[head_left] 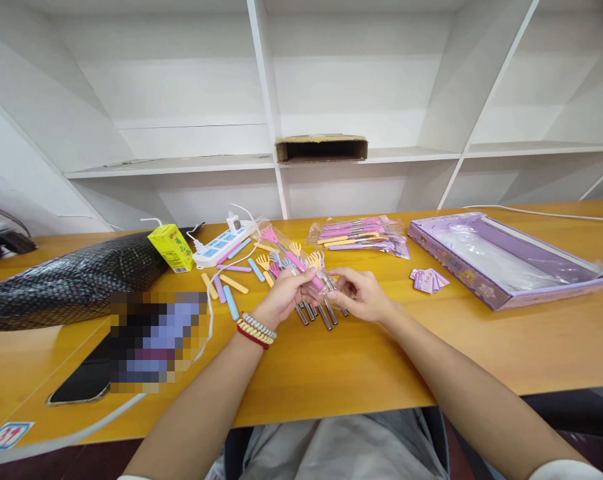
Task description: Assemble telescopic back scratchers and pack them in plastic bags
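My left hand (285,295) and my right hand (360,294) meet over the middle of the wooden table (331,367). Together they hold a small clear bag (321,277) with a pink-handled, hand-shaped scratcher stick in it. Beneath my hands lies a loose pile of similar sticks (317,308) with metal shafts and pastel handles. Separate pastel handle sleeves (231,283) are scattered to the left of the pile. I wear beaded bracelets (255,330) on my left wrist.
Packed bags of sticks (361,235) lie behind my hands. A purple box tray (501,257) sits at the right, small cards (429,280) beside it. On the left are a yellow drink carton (172,248), a power strip (221,243), a black bubble mailer (76,277) and a phone (86,380).
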Demonstrator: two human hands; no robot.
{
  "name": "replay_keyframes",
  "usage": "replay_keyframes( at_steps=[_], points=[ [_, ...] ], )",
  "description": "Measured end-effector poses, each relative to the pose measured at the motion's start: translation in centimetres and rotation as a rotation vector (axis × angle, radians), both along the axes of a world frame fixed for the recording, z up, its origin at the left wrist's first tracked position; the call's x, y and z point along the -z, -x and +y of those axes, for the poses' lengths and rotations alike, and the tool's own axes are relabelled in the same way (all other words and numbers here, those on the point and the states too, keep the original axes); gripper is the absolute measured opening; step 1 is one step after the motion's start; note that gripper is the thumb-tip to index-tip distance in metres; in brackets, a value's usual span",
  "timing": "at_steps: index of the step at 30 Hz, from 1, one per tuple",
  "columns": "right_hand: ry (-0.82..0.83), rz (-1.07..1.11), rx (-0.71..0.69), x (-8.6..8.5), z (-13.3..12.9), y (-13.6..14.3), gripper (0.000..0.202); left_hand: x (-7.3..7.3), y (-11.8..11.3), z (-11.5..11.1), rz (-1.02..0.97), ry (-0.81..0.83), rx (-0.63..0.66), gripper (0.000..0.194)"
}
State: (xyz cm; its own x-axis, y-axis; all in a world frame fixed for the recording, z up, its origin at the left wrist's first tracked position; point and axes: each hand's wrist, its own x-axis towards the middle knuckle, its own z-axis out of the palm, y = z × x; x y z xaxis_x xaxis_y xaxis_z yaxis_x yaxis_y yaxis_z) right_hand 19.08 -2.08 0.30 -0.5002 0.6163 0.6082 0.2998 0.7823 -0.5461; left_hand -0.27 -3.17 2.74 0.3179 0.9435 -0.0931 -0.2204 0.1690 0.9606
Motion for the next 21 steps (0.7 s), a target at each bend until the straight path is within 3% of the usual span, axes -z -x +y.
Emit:
replay_keyframes(
  at_steps=[5,14,21],
  points=[
    [-0.013,0.031,-0.127,-0.3,0.1,-0.2,0.063,0.0,1.2,0.7,-0.034,0.008,-0.053,0.027],
    [0.275,0.166,-0.102,-0.7,0.1,0.6,0.033,0.3,1.1,0.5,-0.012,0.048,0.053,0.029],
    [0.309,0.171,-0.129,-0.8,0.2,0.6,0.030,0.6,0.3,0.2,0.044,0.023,0.136,0.028]
  ],
)
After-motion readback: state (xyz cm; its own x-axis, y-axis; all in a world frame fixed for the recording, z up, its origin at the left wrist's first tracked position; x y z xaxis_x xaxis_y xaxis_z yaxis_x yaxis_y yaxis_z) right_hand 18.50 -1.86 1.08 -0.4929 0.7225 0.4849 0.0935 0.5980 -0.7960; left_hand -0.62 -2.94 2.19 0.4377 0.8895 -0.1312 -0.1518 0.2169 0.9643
